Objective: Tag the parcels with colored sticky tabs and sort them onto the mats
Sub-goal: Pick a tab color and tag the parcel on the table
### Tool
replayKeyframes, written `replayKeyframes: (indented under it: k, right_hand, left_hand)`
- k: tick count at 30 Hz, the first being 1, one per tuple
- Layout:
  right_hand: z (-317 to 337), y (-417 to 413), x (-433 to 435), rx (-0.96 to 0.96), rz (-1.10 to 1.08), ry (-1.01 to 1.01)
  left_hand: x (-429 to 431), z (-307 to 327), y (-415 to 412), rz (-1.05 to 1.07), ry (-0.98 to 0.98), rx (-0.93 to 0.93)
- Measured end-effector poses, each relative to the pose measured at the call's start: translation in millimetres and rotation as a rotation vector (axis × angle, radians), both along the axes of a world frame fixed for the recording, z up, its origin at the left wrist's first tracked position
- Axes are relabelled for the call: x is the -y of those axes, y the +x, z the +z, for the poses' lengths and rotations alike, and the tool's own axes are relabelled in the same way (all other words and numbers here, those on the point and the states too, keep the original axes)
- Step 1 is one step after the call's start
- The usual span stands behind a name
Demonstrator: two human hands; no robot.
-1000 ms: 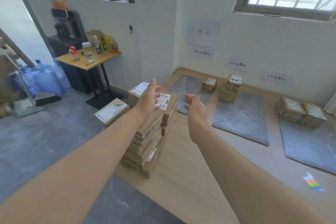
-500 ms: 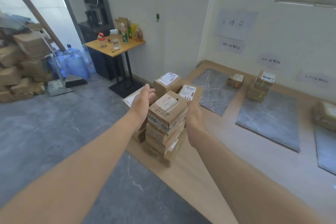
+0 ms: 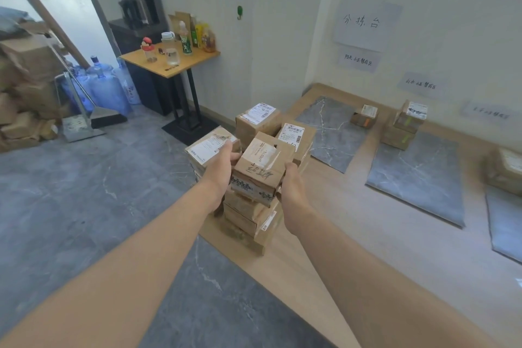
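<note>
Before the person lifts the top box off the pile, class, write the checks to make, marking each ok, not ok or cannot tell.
1. Left hand and right hand hold the top box by its sides: ok.
2. Nothing lies on the top box: ok.
3. Pile steady underneath: cannot tell.
4. Coloured tab on the top box: none on visible faces, not ok.
5. Bare room on the middle mat: ok.

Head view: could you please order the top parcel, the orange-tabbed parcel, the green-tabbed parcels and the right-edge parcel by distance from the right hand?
1. top parcel, gripped by the right hand.
2. orange-tabbed parcel, nearest mat.
3. green-tabbed parcels, middle mat.
4. right-edge parcel, far mat.
</note>
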State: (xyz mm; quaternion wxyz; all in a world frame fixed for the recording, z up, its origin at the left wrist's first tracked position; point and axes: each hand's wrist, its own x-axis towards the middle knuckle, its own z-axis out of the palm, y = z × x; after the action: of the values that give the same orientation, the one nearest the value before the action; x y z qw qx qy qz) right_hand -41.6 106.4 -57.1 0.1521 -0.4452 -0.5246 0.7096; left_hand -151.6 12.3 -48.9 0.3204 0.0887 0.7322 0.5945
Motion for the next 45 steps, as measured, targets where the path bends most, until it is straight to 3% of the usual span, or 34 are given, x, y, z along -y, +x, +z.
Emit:
replayKeyframes:
  k: [16, 26, 37, 45]
  right_hand:
    - [37, 73, -53, -0.070, -0.244, 0.034]
    - [21, 210, -112, -0.103, -0.440, -0.007]
    - [-12, 388, -190, 0.004, -0.529, 0.054]
    - [-29, 468, -227, 0.045, -0.658, 0.007]
  left_hand:
    - [-74, 29, 58, -0.168, 0.107, -0.068]
    - [-154, 9, 177, -0.315, 0.088, 0.039]
    - [-227, -17, 346, -0.419, 0.099, 0.123]
    - [-273, -44, 420, -0.494, 0.113, 0.271]
